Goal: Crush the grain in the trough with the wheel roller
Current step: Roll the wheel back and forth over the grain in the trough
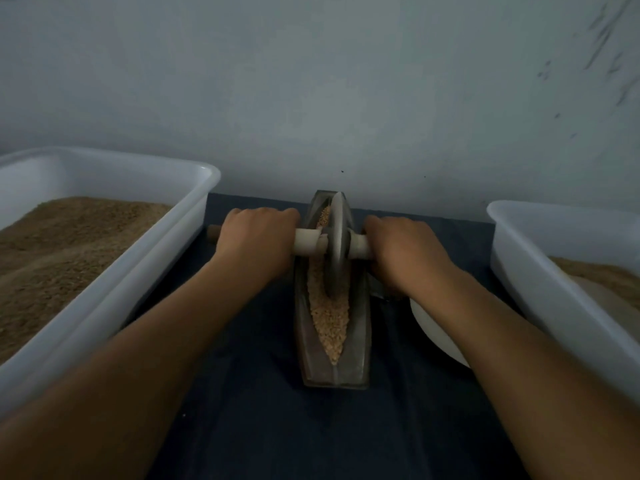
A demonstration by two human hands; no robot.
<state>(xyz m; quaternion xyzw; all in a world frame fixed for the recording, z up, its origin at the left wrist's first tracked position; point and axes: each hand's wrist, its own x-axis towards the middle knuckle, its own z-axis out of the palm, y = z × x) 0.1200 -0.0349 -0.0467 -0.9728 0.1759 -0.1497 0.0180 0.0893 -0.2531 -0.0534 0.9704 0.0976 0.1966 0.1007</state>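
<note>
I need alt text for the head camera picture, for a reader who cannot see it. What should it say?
Two hands, left hand and right hand, grip the axle handle on either side of a metal wheel roller standing in a narrow trough of grain on a dark cloth. White tubs of brown meal stand at the left and the right.

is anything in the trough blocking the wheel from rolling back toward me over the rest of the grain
Nothing visible does. The wheel sits in the far half of the trough, and only loose grain lies along the near stretch.
</note>
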